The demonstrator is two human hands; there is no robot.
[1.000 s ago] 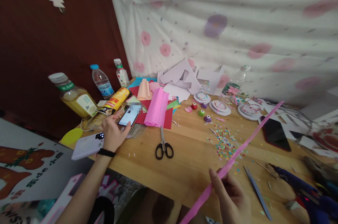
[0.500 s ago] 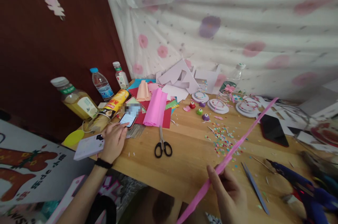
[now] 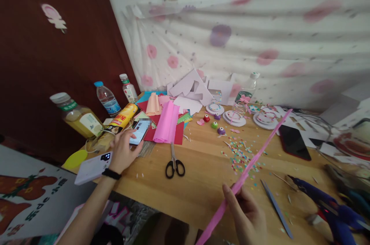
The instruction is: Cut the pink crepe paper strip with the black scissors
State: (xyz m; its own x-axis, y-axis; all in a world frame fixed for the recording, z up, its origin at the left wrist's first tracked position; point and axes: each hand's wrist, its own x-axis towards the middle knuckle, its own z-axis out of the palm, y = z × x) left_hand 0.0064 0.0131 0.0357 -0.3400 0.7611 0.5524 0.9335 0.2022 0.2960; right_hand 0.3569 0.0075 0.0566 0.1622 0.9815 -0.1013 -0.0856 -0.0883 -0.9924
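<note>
Left hand on phone, right hand gripping pink paper strip.
Left hand [image 3: 123, 151] lay loose, fingers touching the phone [image 3: 139, 131] on the bench [image 3: 199, 183]; right hand [image 3: 248, 216] pinched the long paper strip [image 3: 254, 162] slanting above confetti [image 3: 241, 156], scissors [image 3: 173, 164] near.

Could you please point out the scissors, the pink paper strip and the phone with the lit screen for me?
scissors [image 3: 174, 163]: head view, on the pivot above the black handles.
pink paper strip [image 3: 254, 161]: head view, mid-length of the strip.
phone [image 3: 140, 131]: head view, on its lit screen.
</note>
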